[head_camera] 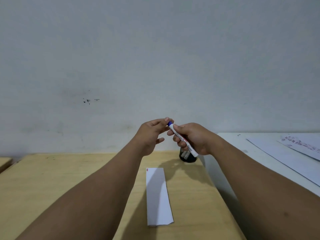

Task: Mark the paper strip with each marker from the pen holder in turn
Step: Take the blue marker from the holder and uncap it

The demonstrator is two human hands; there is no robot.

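My right hand (194, 138) grips a white board marker (183, 140) around its barrel, tilted with its blue cap pointing up and left. My left hand (152, 134) is raised beside it, fingertips pinching the blue cap (170, 122). Both hands hover above the table. Below them a white paper strip (158, 196) lies lengthwise on the wooden table (60, 179); small red and dark marks sit at its far left corner (147, 169). A black mesh pen holder (187, 157) stands behind the strip, mostly hidden by my right hand, with light-coloured markers showing inside.
A white surface (232, 149) adjoins the wooden table on the right and carries several printed sheets (294, 153). A pale wall (155, 66) rises directly behind the table. Another wooden edge (4, 161) shows at far left.
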